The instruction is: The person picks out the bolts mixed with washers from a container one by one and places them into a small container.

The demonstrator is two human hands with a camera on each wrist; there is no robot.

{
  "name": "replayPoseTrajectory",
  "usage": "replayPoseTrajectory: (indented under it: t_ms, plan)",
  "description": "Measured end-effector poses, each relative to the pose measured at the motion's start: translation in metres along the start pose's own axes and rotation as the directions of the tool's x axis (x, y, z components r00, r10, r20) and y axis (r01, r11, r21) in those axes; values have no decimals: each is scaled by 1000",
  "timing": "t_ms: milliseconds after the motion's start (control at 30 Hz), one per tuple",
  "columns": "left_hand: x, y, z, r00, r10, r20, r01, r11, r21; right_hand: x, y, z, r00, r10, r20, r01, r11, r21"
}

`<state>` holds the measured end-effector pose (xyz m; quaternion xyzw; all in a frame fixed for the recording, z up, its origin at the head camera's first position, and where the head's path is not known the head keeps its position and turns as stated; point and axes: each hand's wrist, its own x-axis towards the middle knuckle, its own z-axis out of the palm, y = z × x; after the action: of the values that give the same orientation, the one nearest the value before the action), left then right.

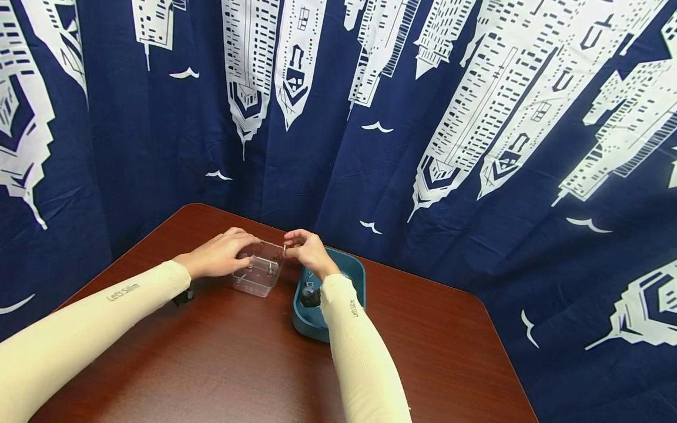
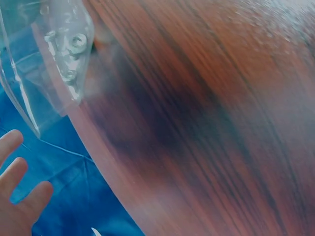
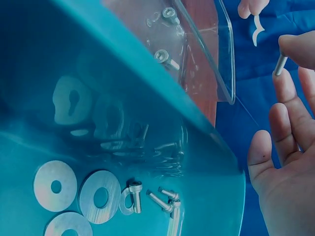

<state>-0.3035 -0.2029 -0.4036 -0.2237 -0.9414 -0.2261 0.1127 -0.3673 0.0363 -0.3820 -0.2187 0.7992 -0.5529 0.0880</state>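
Observation:
A clear plastic box (image 1: 260, 268) stands on the brown table (image 1: 243, 364), with small screws (image 1: 271, 267) set in its top. My left hand (image 1: 221, 254) rests on the box's left side, fingers curved over its top edge. My right hand (image 1: 307, 249) is at the box's right upper corner and pinches a small metal screw (image 3: 280, 65) between thumb and forefinger. In the right wrist view the clear box (image 3: 197, 49) shows two screws (image 3: 166, 60) in its wall. The left wrist view shows the clear box (image 2: 49, 64) with a nut (image 2: 75, 42) and my fingertips (image 2: 19, 196).
A teal tray (image 1: 346, 276) lies right of the box under my right forearm, holding washers (image 3: 101, 195), loose screws (image 3: 165, 199) and a dark round object (image 1: 311, 296). A small black item (image 1: 182, 297) sits under my left wrist. A blue printed curtain (image 1: 423, 117) surrounds the table.

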Motion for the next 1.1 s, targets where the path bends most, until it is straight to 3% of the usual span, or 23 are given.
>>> replayPoseTrajectory:
  t_ms: [300,1100]
  plan:
    - [-5,-12,5,1000,-14,-11,14,1000,-25,2,-1,4,1000,12,11,-12,1000,-1]
    - [-6,-16,17,1000,3,-18,-3,1000,-29,8,-1,12,998,24,58,-23,1000,-16]
